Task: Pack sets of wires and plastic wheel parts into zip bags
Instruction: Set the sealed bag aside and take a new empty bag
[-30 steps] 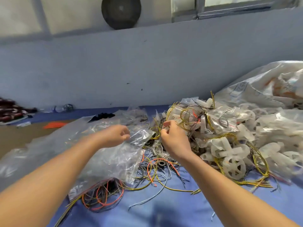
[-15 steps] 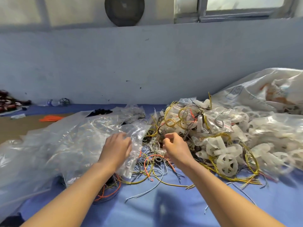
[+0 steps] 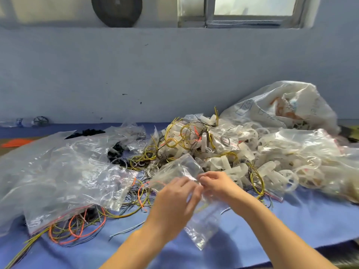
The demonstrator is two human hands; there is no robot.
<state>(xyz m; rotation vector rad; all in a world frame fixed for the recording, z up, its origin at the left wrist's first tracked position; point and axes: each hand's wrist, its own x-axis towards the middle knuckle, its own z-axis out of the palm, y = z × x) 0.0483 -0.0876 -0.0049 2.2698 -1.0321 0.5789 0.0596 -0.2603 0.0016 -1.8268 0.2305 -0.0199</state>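
My left hand (image 3: 175, 202) and my right hand (image 3: 217, 184) meet in the middle of the view. Both pinch a small clear zip bag (image 3: 204, 228) that hangs down between them. A second clear bag (image 3: 177, 168) sticks up just behind my fingers; whether a hand grips it I cannot tell. Loose yellow, orange and grey wires (image 3: 136, 195) lie tangled on the blue cloth (image 3: 291, 220) to the left of my hands. White plastic wheel parts (image 3: 287, 177) are heaped to the right, some in bags.
A big pile of clear bags (image 3: 64, 171) covers the left, with orange and yellow wires (image 3: 77, 228) under its near edge. A large white sack (image 3: 281, 107) leans on the blue wall at back right. Black parts (image 3: 116, 152) lie behind the wires.
Both hands have come together and pulled toward me. A small zip bag is now held up between them; before, the left hand rested on the bag pile and the right was at the wires.
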